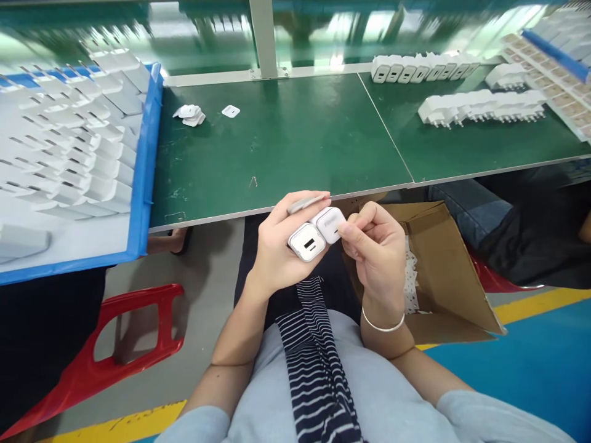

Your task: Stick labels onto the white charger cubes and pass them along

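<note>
Two white charger plugs sit side by side in my left hand (pixel 270 261), its fingers curled around them. The nearer charger plug (pixel 300 237) shows a large and a small port slot in its end face. On the other charger plug (pixel 329 220), faint grey marks show on the end face. A thin pale plate (pixel 302 205) is tucked between fingers of the same hand. My right hand (pixel 379 255) is closed in a pinch, thumb and forefinger touching the right edge of the second plug's face. Whatever lies between those fingertips is hidden.
On the green bench (pixel 295 144) lie a small stack of white face plates (pixel 190 115) and a single plate (pixel 231 111). A blue-rimmed tray (pixel 144 184) of plugs stands left. Plug rows (pixel 482 107) line the right. Below are a cardboard box (pixel 443 264) and red stool (pixel 152 351).
</note>
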A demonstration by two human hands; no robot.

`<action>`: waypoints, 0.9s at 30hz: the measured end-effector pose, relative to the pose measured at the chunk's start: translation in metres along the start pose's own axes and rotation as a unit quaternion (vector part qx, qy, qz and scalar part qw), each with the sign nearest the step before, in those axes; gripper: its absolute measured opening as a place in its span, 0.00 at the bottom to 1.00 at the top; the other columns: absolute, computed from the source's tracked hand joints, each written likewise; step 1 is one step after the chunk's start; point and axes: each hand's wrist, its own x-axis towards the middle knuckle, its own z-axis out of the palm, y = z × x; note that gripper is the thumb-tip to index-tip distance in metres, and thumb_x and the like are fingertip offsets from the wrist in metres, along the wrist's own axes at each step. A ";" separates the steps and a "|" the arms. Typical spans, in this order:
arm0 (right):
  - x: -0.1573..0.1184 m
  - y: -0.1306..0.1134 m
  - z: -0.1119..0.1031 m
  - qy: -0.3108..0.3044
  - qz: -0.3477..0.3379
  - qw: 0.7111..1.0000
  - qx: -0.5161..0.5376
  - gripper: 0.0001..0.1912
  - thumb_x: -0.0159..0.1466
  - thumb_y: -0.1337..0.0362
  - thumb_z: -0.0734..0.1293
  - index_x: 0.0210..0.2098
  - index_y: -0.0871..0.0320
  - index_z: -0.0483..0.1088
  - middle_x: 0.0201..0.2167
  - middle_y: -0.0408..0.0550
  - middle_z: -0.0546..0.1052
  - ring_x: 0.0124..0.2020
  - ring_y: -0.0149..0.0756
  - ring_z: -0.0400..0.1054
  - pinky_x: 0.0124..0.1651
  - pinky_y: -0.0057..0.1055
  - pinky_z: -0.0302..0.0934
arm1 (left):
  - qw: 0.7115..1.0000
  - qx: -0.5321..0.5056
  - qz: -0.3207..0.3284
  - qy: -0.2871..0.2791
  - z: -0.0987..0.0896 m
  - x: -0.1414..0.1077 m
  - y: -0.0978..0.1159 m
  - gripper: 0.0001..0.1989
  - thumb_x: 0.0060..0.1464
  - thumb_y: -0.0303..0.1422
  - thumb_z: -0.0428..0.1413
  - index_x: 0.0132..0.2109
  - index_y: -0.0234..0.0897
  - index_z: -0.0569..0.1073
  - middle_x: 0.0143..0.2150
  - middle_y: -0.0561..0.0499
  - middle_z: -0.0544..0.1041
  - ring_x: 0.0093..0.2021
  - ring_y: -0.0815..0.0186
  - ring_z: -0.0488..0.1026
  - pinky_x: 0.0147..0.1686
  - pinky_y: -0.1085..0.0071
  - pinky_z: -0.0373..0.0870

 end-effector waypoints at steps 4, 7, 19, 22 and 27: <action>0.001 0.002 -0.003 -0.045 -0.030 0.998 0.010 0.11 0.63 0.66 0.75 0.30 0.57 0.70 0.22 0.36 0.69 0.20 0.22 0.57 0.21 0.23 0.49 | 0.993 -0.098 -0.058 -0.017 0.000 0.002 -0.008 0.19 0.53 0.34 0.69 0.53 0.41 0.80 0.55 0.43 0.80 0.55 0.56 0.79 0.55 0.57 0.80; 0.006 0.004 -0.007 -0.087 -0.055 0.994 0.028 0.10 0.68 0.61 0.71 0.31 0.56 0.71 0.20 0.37 0.69 0.20 0.25 0.59 0.22 0.24 0.53 | 0.956 -0.258 -0.123 -0.068 -0.003 0.001 -0.019 0.21 0.50 0.40 0.70 0.51 0.44 0.81 0.56 0.44 0.80 0.51 0.54 0.81 0.49 0.58 0.83; 0.021 0.020 -0.007 -0.132 -0.046 0.988 -0.062 0.11 0.58 0.57 0.78 0.34 0.53 0.76 0.26 0.39 0.77 0.23 0.27 0.68 0.21 0.23 0.62 | 0.721 -0.537 -0.401 -0.179 -0.013 -0.009 -0.032 0.27 0.36 0.46 0.66 0.43 0.34 0.79 0.31 0.44 0.82 0.33 0.46 0.83 0.35 0.52 0.82; 0.020 0.019 -0.008 -0.105 -0.067 0.986 -0.112 0.07 0.64 0.57 0.73 0.37 0.53 0.76 0.25 0.38 0.77 0.21 0.27 0.67 0.21 0.24 0.61 | 0.683 -0.583 -0.400 -0.183 -0.012 -0.004 -0.023 0.24 0.37 0.41 0.69 0.44 0.35 0.82 0.32 0.45 0.83 0.33 0.48 0.83 0.36 0.56 0.82; 0.022 0.020 -0.015 -0.025 -0.200 0.937 -0.285 0.10 0.68 0.63 0.69 0.30 0.55 0.72 0.23 0.38 0.73 0.23 0.27 0.65 0.27 0.27 0.60 | 0.748 -0.524 -0.389 -0.119 -0.011 -0.001 -0.012 0.24 0.38 0.34 0.73 0.46 0.37 0.83 0.56 0.43 0.81 0.40 0.52 0.84 0.42 0.60 0.82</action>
